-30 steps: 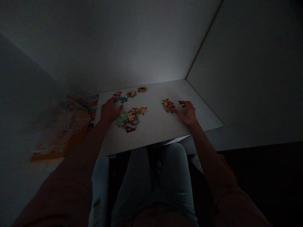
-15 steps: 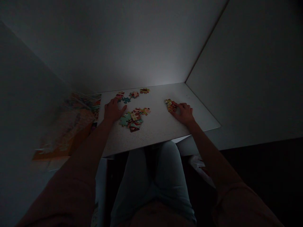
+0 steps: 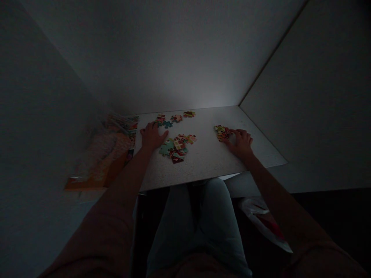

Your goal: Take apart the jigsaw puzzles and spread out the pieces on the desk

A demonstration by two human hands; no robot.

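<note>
On the white tabletop [image 3: 203,162], my right hand [image 3: 241,143] rests at the right edge of a small cluster of joined puzzle pieces [image 3: 221,133]. Its thumb and index finger touch the cluster, with a pale gap between them. My left hand [image 3: 152,136] lies palm down with fingers spread, holding nothing. Its fingertips are beside teal puzzle pieces [image 3: 167,124] and a reddish puzzle piece [image 3: 160,116]. A heap of overlapping puzzle pieces [image 3: 179,145] sits between my hands, closer to the left one. The dim light blurs the printed pictures.
Two more groups of pieces, a pinkish one [image 3: 176,118] and a yellow-brown one [image 3: 189,114], lie along the back wall [image 3: 179,77]. Clear plastic packaging with orange parts [image 3: 95,170] stands left of the table. A plastic bag [image 3: 261,216] is below on the right.
The whole view has shifted, so everything appears farther right. My right thumb and index finger show a wider gap at the cluster. My left hand and the other pieces look unmoved on the table.
</note>
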